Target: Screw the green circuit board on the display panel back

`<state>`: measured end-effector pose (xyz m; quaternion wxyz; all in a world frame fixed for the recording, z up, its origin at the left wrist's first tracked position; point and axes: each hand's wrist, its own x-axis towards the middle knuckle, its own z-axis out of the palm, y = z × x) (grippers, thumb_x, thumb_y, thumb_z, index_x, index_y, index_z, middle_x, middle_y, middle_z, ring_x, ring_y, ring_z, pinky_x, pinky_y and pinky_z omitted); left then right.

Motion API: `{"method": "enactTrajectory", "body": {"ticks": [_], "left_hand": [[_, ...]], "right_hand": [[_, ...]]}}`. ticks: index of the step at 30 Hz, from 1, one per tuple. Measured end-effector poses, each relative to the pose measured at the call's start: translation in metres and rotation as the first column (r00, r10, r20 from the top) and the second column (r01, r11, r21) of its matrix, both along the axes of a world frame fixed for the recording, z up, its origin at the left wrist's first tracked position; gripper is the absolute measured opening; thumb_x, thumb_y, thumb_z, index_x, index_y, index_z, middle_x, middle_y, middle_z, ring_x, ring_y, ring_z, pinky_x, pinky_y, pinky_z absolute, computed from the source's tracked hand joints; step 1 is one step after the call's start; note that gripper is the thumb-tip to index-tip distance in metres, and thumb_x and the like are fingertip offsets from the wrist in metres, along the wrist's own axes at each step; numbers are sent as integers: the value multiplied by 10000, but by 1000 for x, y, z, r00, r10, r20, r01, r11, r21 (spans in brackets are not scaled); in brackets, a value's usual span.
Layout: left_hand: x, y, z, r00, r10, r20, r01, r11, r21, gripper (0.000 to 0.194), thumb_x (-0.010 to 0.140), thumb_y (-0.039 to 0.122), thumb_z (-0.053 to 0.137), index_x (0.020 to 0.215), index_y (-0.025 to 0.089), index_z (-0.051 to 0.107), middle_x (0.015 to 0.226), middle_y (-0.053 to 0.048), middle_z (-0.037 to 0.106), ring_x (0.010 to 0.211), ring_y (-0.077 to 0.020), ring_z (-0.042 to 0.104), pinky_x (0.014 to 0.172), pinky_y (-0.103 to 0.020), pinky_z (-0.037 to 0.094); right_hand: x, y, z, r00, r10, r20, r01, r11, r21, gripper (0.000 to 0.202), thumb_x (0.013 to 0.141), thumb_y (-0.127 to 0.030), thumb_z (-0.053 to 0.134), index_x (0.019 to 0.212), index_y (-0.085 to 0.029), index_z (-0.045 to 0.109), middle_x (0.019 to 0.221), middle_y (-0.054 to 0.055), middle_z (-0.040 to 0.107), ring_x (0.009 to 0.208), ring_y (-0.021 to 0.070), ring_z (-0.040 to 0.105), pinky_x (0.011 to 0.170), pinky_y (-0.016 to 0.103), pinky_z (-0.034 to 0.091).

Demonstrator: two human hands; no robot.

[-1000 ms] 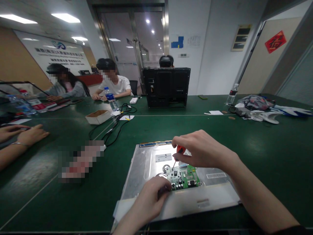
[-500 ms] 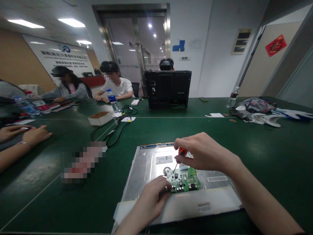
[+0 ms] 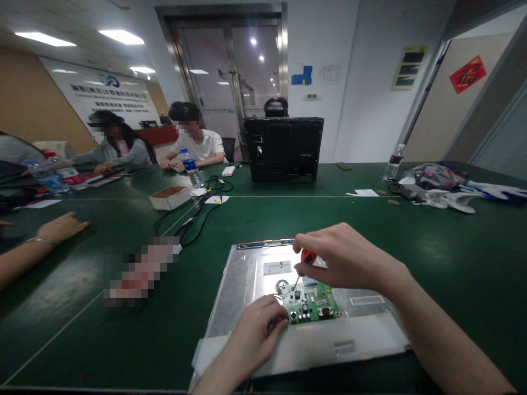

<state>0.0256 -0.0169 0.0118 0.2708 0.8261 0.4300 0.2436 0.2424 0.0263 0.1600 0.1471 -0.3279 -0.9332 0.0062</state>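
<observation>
My right hand (image 3: 346,257) grips the orange-red handle of a screwdriver (image 3: 307,257) from above. The thin shaft slants down, its tip at the upper left part of a green circuit board (image 3: 321,300). My left hand (image 3: 260,323) has its fingers closed at the board's lower left edge, beside some thin wires; the fingertips are partly hidden. Beneath the board lies a flat metal-backed display panel (image 3: 239,285), with a whitish strip (image 3: 313,348) along its near side and a narrow blue strip (image 3: 263,244) along its far edge.
A black monitor housing (image 3: 283,151) stands across the green table (image 3: 444,263). To the left are a small open box (image 3: 169,198), black cables (image 3: 201,219), a water bottle (image 3: 191,169) and a co-worker's hand (image 3: 61,227). Another bottle (image 3: 394,163) and plastic bags (image 3: 436,178) lie far right.
My hands, the screwdriver and the board keep nearly the same places. At the left, one of the co-worker's hands has drawn back toward the picture's edge.
</observation>
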Motion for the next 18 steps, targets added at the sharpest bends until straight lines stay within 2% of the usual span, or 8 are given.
{"method": "enactTrajectory", "body": {"ticks": [7,18], "left_hand": [[0,0,1,1000,8,-18,-8,1000,-16,144,810,61,529,805,180,610,857,-32,613,843,-191,569,714,-278,407],[0,0,1,1000,12,-18,-13,1000,-23,123,800,76,523,806,182,585,846,-30,609,823,-190,566,696,-277,399]], "right_hand": [[-1,-2,0,1000,13,-10,-14,999,-37,123,871,-288,559,929,-183,585,802,5,693,634,116,570,555,260,272],[-7,-6,-1,989,151,-2,-149,975,-164,115,824,-255,619,916,-188,598,800,-16,687,661,113,568,555,252,296]]}}
